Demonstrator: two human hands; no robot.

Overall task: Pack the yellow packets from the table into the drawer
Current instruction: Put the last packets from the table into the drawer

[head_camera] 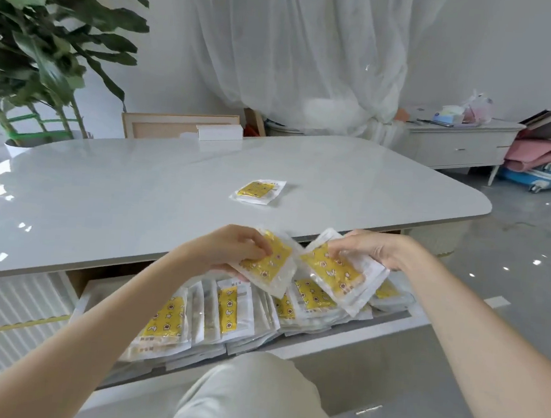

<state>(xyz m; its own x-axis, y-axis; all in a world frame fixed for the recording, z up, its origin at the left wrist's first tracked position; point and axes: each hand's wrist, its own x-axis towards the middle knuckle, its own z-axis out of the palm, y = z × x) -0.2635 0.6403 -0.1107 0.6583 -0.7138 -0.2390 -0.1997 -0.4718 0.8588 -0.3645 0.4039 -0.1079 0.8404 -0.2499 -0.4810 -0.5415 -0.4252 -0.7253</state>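
Yellow packets (268, 262) in both hands (234, 248); just over the drawer (356, 335)

Two bare arms show: the left arm (93, 326) at 8 o'clock and the right arm (474, 340) at 4 o'clock. At 6 o'clock there is a leg (253, 391) in soft, pale cream trousers (234, 416) with a few small folds.

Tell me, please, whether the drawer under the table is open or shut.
Open. The drawer is pulled out from under the table, and rows of yellow packets show inside it.
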